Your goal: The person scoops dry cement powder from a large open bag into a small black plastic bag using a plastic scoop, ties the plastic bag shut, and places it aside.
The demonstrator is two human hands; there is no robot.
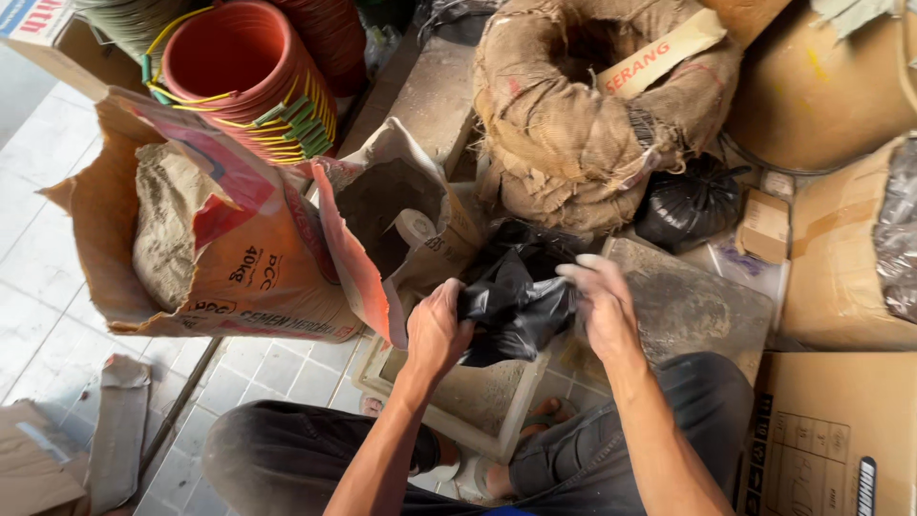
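I squat over a dusty square tray [521, 420] on the tiled floor. My left hand [437, 327] and my right hand [599, 304] both grip a crumpled black plastic bag [514, 304], one on each side, holding it above the tray. Just beyond the bag stands an opened paper cement sack [401, 205] with grey powder inside. A second, larger torn cement sack [215, 253] full of grey powder lies to the left.
A burlap-wrapped coil [573, 124] sits at the back, with a knotted black bag [690, 203] beside it. Stacked orange buckets [253, 76] stand back left. Cardboard boxes [845, 258] crowd the right. A grey slab [693, 301] lies by my right knee.
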